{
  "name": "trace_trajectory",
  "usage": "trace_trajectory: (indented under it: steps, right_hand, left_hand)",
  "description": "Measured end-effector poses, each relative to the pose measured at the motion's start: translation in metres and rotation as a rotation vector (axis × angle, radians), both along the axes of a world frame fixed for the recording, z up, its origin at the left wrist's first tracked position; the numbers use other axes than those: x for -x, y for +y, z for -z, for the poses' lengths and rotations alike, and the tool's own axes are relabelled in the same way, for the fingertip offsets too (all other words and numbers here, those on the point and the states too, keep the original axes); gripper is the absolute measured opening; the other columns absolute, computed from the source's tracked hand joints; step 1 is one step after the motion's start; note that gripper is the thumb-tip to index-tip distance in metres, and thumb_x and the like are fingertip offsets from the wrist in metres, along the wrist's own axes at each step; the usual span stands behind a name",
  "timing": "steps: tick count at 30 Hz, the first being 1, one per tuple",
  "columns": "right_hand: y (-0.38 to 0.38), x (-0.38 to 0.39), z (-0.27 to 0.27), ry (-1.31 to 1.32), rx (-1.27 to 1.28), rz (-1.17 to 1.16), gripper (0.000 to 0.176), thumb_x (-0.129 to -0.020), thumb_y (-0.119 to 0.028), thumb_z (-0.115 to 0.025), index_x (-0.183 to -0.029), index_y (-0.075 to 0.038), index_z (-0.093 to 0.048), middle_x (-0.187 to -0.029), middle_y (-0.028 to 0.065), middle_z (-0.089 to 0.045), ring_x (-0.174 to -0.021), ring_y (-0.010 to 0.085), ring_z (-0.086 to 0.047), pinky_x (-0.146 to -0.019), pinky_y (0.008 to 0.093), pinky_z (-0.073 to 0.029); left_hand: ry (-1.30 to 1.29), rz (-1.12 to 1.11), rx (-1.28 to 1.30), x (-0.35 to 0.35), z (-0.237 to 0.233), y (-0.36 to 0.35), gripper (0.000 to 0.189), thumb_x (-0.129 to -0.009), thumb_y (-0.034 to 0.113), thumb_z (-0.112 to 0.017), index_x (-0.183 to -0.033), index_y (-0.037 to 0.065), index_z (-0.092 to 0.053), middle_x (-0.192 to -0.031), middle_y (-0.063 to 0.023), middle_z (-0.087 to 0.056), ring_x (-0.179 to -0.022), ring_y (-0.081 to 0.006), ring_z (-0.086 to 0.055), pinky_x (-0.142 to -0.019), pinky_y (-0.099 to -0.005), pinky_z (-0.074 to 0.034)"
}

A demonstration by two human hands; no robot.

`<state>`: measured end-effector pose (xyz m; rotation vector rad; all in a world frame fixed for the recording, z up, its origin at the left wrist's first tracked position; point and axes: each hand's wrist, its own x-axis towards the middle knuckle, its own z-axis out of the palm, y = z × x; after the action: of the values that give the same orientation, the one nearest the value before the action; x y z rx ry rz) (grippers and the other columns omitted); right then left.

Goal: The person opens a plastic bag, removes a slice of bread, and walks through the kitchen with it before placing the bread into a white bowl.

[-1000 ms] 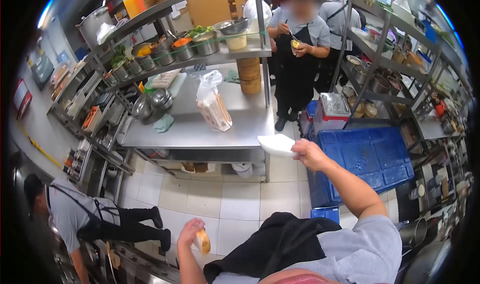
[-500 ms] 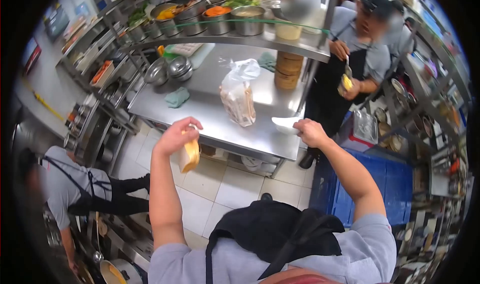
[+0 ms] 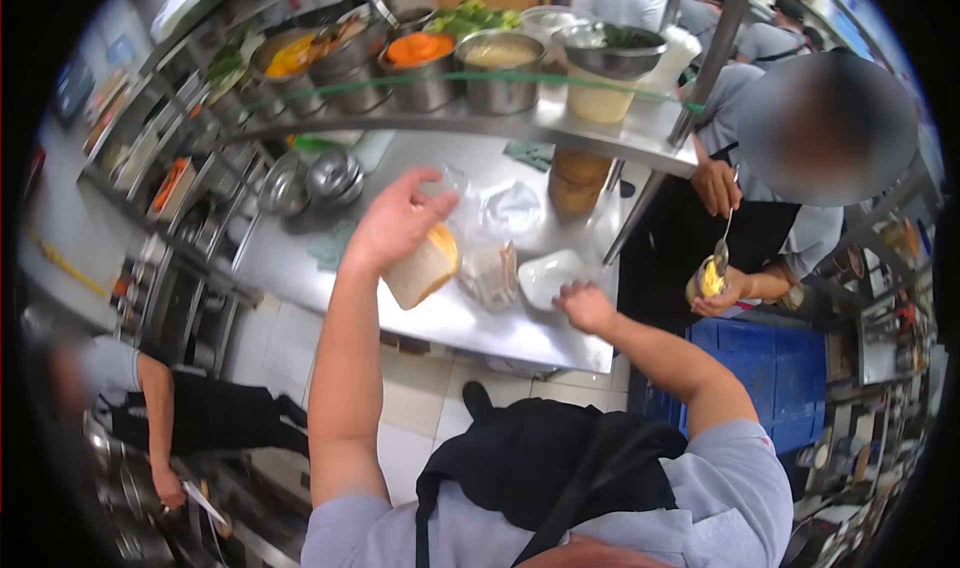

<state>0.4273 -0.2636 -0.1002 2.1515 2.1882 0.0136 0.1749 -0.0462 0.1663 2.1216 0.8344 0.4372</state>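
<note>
Yellow-crusted bread [image 3: 425,268] is clenched in the left grip [image 3: 400,223], raised above the steel tabletop [image 3: 470,323]. The white plate [image 3: 548,276] lies to its right, beyond the plastic bag [image 3: 490,268]. The right grip [image 3: 585,306] touches the plate's near rim, pinching or resting I cannot tell.

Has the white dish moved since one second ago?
Yes. The white dish moved forward onto the steel table, beside the plastic bag; the right hand touches its edge.

My left hand [image 3: 395,223] held a bread slice [image 3: 425,268] over the table [image 3: 500,328], just left of the bag [image 3: 495,258]. The plate [image 3: 550,273] lay on the table right of the bag, with my right hand [image 3: 585,306] at its near edge. Behind, a shelf [image 3: 600,133] carried tubs [image 3: 497,68] above the table, and a co-worker [image 3: 760,228] stood off to the right.
</note>
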Motion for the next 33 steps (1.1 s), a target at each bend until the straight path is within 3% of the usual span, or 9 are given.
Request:
trace_trajectory:
  steps: [2,8,10,14,17,23,26,29,33]
  right_hand:
    - [-0.006,0.011,0.007,-0.004,-0.014,-0.025,0.017,-0.083,-0.018,-0.058,-0.096,-0.017,-0.069,-0.096,0.0063,-0.064,-0.094,0.0262,-0.065,-0.076,0.0442,-0.054]
    - [0.009,0.011,0.001,0.079,0.340,-0.070,0.020,-0.083,-0.019,-0.065,-0.103,-0.018,-0.070,-0.102,0.0051,-0.069,-0.098,0.0275,-0.066,-0.080,0.0446,-0.054]
    - [0.025,0.018,-0.069,0.532,0.405,0.096,0.025,-0.087,-0.021,-0.067,-0.110,-0.013,-0.070,-0.101,0.0128,-0.072,-0.095,0.0329,-0.067,-0.082,0.0434,-0.052]
    - [0.037,0.085,-0.274,1.041,-0.270,0.152,0.008,-0.090,-0.008,-0.056,-0.093,-0.002,-0.061,-0.081,0.0143,-0.066,-0.078,0.0337,-0.066,-0.073,0.0433,-0.051]
    - [0.080,0.110,-0.273,0.812,-0.512,0.044,0.009,-0.086,-0.003,-0.053,-0.092,-0.001,-0.059,-0.080,0.0167,-0.064,-0.080,0.0374,-0.064,-0.074,0.0459,-0.050]
    - [0.116,0.095,-0.211,0.862,-0.324,0.226,0.013,-0.081,0.000,-0.054,-0.092,-0.001,-0.061,-0.089,0.0183,-0.062,-0.090,0.0385,-0.062,-0.079,0.0470,-0.050]
    - [0.107,0.090,-0.216,0.580,-0.418,0.043,0.024,-0.078,0.000,-0.059,-0.102,-0.002,-0.060,-0.112,0.0168,-0.060,-0.108,0.0368,-0.057,-0.090,0.0450,-0.048]
    - [0.106,0.085,-0.205,0.566,-0.665,-0.193,0.030,-0.079,-0.002,-0.058,-0.110,-0.005,-0.057,-0.109,0.0149,-0.058,-0.106,0.0363,-0.055,-0.085,0.0472,-0.049]
    - [0.109,0.079,-0.209,0.821,-0.207,-0.094,0.025,-0.087,-0.011,-0.057,-0.110,-0.003,-0.055,-0.088,0.0244,-0.063,-0.087,0.0440,-0.062,-0.079,0.0550,-0.046]
  left_hand:
    - [0.155,0.012,-0.174,-0.019,-0.024,-0.003,0.068,-0.085,0.050,-0.070,-0.137,0.010,-0.052,-0.105,-0.0179,-0.071,-0.099,-0.0313,-0.069,-0.086,-0.0385,-0.053]
    - [0.548,0.332,-0.430,-0.054,-0.012,0.014,0.055,-0.081,0.050,-0.069,-0.117,0.009,-0.066,-0.104,-0.0198,-0.071,-0.101,-0.0381,-0.067,-0.088,-0.0450,-0.052]
    - [0.485,0.361,-0.342,-0.049,0.007,0.023,0.047,-0.080,0.046,-0.068,-0.108,0.008,-0.068,-0.102,-0.0200,-0.071,-0.099,-0.0384,-0.067,-0.087,-0.0452,-0.052]
    - [0.191,0.375,-0.131,-0.043,0.046,0.042,0.028,-0.082,0.031,-0.065,-0.091,0.004,-0.069,-0.089,-0.0171,-0.071,-0.086,-0.0325,-0.068,-0.082,-0.0407,-0.052]
    - [-0.074,0.375,0.024,-0.041,0.053,0.046,0.021,-0.086,0.023,-0.064,-0.091,0.003,-0.066,-0.085,-0.0122,-0.070,-0.081,-0.0228,-0.065,-0.077,-0.0351,-0.051]
    - [-0.243,0.275,0.211,-0.032,0.051,0.046,0.013,-0.088,0.014,-0.064,-0.090,0.001,-0.060,-0.081,-0.0059,-0.066,-0.078,-0.0117,-0.059,-0.073,-0.0293,-0.049]
    - [-0.250,0.269,0.179,-0.026,0.051,0.047,0.014,-0.087,0.013,-0.065,-0.089,0.001,-0.058,-0.079,-0.0058,-0.066,-0.076,-0.0113,-0.059,-0.071,-0.0291,-0.048]
    - [-0.301,0.250,0.239,-0.023,0.044,0.048,0.011,-0.088,0.011,-0.064,-0.089,0.002,-0.058,-0.076,-0.0038,-0.064,-0.071,-0.0090,-0.056,-0.066,-0.0272,-0.046]
    - [-0.353,0.226,0.262,-0.019,0.049,0.051,0.008,-0.090,0.010,-0.063,-0.090,0.003,-0.058,-0.071,-0.0014,-0.062,-0.066,-0.0058,-0.053,-0.061,-0.0248,-0.044]
